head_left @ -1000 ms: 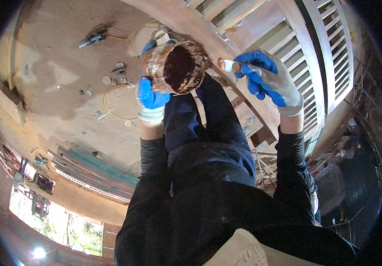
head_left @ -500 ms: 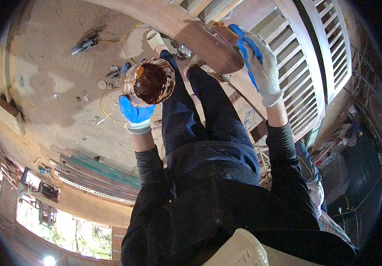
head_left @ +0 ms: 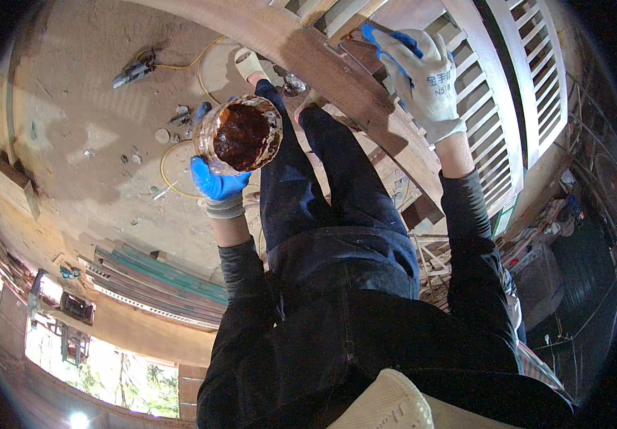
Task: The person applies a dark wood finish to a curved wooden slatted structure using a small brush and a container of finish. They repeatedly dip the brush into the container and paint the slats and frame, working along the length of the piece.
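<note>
My left hand [head_left: 219, 184], in a blue-coated glove, is wrapped round a crusted round pot [head_left: 209, 141]. The pot tilts toward me, showing a glossy dark brown substance [head_left: 242, 137] inside. On the right, my right hand [head_left: 423, 82], in a white glove with blue-coated fingers, is over the joint of a wooden slatted frame. Its fingers are bent and drawn together; whatever they grip is hidden. Just below and left of it runs the frame's broad brown rail [head_left: 322, 68], with the hand's shadow on the wood.
Pale slatted panels [head_left: 491, 107] stand at the right. A power tool [head_left: 134, 70] with a yellow cord lies on the dirt floor at the upper left, near small scraps [head_left: 179, 116]. Stacked boards [head_left: 158, 282] lie at the lower left. My legs stand beside the rail.
My right hand has turned, bringing the back of its glove into view, and its fingers have bent more. It has shifted slightly up and right. My left hand keeps the pot nearly in place.
</note>
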`<state>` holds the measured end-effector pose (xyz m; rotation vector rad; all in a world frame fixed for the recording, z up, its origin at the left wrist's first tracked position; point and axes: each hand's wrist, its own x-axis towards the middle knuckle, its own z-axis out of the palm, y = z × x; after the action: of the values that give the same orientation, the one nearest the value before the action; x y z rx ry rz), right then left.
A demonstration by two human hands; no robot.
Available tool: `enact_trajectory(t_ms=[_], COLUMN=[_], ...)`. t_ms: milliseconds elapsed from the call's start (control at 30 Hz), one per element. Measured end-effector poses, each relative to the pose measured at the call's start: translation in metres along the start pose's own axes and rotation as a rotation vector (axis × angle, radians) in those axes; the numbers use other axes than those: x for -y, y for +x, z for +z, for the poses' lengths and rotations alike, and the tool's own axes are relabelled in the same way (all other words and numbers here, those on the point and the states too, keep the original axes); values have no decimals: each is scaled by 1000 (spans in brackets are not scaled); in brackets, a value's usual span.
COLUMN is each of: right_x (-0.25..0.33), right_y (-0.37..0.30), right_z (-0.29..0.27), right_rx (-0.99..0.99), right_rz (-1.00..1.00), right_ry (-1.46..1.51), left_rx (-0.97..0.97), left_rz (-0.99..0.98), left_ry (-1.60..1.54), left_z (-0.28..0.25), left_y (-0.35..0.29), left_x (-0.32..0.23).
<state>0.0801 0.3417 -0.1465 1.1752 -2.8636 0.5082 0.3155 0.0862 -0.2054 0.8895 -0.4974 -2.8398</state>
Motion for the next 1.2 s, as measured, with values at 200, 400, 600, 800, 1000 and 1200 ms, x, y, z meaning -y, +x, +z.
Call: enact_trajectory(t_ms=[200,400,600,800,1000,1200], right_x=[-6,-5,2,-1,8,14], right_y=[-5,0,-11,5,5,3], right_z=[4,-1,-4,-6,-11,-2], right_rx=[73,80,134,91,95,96], right_rz=[-150,-92,-130,-78,-162,-139], right_ry=[-72,-19,-99,-116,-152,-181], left_rx=[-126,-254,-74,-306,-383,-343], left_rz=[-25,-14,-1,-20,-27,-53], left_ry=[-33,245,-1,341,256,310], left_z=[-4,17,1,23,33,19], left_y=[1,1,0,1,4,8], left_x=[3,5,7,10,14,21])
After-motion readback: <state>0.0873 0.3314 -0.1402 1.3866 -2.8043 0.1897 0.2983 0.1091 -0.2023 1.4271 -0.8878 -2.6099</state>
